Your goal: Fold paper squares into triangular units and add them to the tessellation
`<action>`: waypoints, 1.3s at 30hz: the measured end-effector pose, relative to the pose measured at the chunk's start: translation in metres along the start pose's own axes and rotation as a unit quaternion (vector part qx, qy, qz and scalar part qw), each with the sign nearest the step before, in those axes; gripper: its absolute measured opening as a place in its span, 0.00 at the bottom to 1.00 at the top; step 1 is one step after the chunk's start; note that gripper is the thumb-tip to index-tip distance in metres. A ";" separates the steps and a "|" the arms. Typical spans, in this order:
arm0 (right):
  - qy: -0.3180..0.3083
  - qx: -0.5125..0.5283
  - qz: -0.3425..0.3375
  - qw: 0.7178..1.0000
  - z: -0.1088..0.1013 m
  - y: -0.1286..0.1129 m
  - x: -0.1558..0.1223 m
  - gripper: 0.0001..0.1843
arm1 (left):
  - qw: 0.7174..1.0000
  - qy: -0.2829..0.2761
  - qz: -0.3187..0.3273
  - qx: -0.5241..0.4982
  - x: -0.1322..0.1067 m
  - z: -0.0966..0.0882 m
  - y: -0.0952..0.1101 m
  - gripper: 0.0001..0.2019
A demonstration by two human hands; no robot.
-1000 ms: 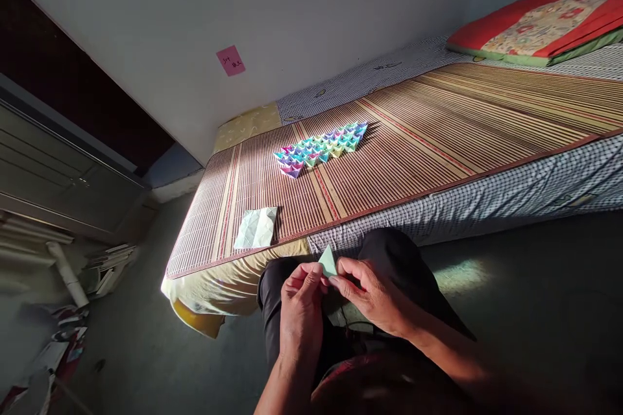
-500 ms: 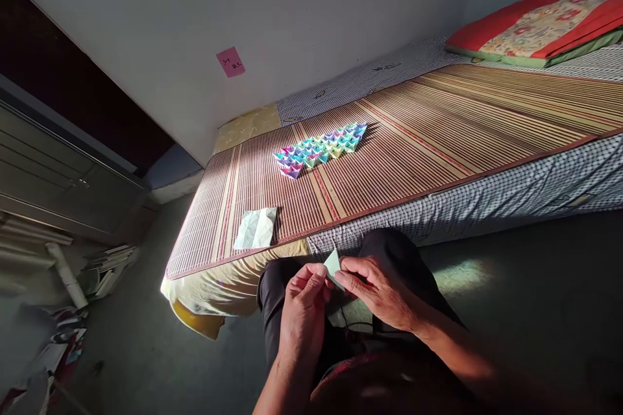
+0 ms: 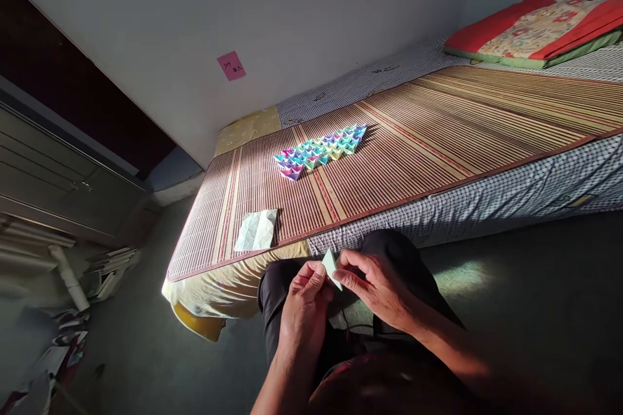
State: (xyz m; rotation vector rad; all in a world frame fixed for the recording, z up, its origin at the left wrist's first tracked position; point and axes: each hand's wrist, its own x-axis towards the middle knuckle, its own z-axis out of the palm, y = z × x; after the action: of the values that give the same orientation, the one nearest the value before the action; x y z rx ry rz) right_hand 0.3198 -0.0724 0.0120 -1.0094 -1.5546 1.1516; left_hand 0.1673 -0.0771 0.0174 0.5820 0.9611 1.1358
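Observation:
A small pale green piece of folded paper (image 3: 330, 267) is held up above my lap, its pointed tip upward. My left hand (image 3: 306, 292) pinches its left edge between thumb and fingers. On the other side my right hand (image 3: 372, 285) has its thumb on the paper's lower right edge, the index finger curled just above. Beyond my knees, several colourful folded paper boats (image 3: 321, 150) stand in close rows on the bed mat. A stack of pale square paper (image 3: 256, 230) with a triangle pattern lies near the mat's front edge.
The striped mat (image 3: 409, 149) covers a bed with a checked sheet (image 3: 487, 188). Folded red and floral bedding (image 3: 540, 32) lies at the far right. A pink note (image 3: 232, 65) is stuck to the wall. Piled books (image 3: 114, 272) and a cabinet (image 3: 63, 175) stand at left.
The folded paper has turned a little and shifted slightly left, now showing a narrower face. My right fingers have moved slightly along its edge; the left hand keeps its pinch.

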 end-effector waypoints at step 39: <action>0.151 -0.121 -0.207 0.959 0.016 0.024 0.000 0.22 | 0.991 -0.012 -0.065 -0.113 -0.008 0.008 -0.017 0.15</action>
State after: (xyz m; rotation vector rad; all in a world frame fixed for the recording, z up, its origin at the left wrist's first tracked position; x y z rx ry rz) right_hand 0.3058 -0.0702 -0.0132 -0.9073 -1.5821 0.5015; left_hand 0.1813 -0.0903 0.0103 0.3440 0.8248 1.0995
